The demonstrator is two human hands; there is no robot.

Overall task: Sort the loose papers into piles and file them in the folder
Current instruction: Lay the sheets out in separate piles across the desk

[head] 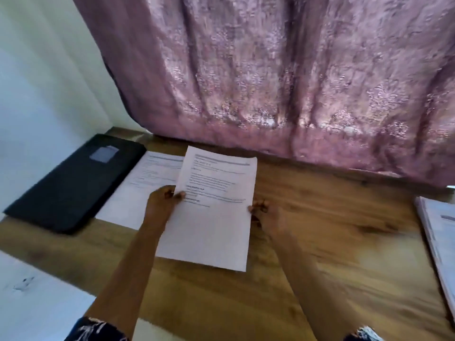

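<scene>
A heavy mauve curtain (270,70) hangs across the back and takes up most of what there is to see, its hem falling to the far edge of the wooden bench (320,230). A pale wall (37,82) stands to the left.

At the far left corner of the bench a black folder (73,183) lies flat and closed, so what it holds cannot be seen. A small greyish label (104,153) sits on its cover near the far end.

A printed sheet (211,217) is held up over the middle of the bench, tilted a little, with text on its upper half and blank paper below. It is clear of the folder and partly covers what lies behind it.

Just beside the folder, flat on the wood, lies another printed page (138,193). Its left edge runs along the folder's side, and whether it is one sheet or a thin pile I cannot tell. Well apart, at the right edge of the bench, is a stack of papers (440,237), only partly in view.

The hands both grip the raised sheet. The left hand (162,200) pinches its left edge with the thumb on top, and the right hand (261,212) has its fingers curled on the right edge.
</scene>
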